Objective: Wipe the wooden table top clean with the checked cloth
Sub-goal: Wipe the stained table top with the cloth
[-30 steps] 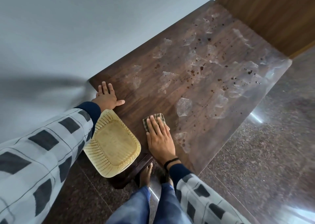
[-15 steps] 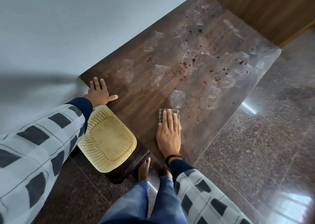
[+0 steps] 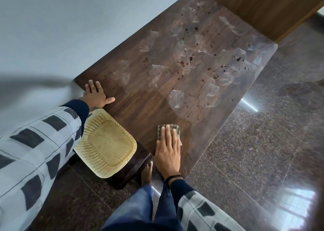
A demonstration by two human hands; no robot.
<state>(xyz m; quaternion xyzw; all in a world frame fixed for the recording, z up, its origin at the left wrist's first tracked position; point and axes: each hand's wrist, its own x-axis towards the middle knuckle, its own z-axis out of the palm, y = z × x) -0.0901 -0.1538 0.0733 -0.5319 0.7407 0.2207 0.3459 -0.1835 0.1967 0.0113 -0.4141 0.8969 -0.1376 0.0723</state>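
The dark wooden table top [image 3: 143,107] runs away from me, marked with pale smears and dark brown spots over its middle and far half. My right hand [image 3: 168,151] lies flat on the folded checked cloth [image 3: 176,129], pressing it onto the table near the front edge; only the cloth's far end shows past my fingers. My left hand [image 3: 96,95] rests flat, fingers spread, on the table's near left corner and holds nothing.
A yellow slotted plastic basket [image 3: 105,143] sits at the table's near end, between my arms. A grey wall borders the table on the left, a wooden panel [image 3: 263,7] stands at the far end, and polished stone floor [image 3: 263,151] lies to the right.
My right hand slid the cloth rightward across the near part of the table, then drew it back toward the front edge. My left hand has stayed on the corner.
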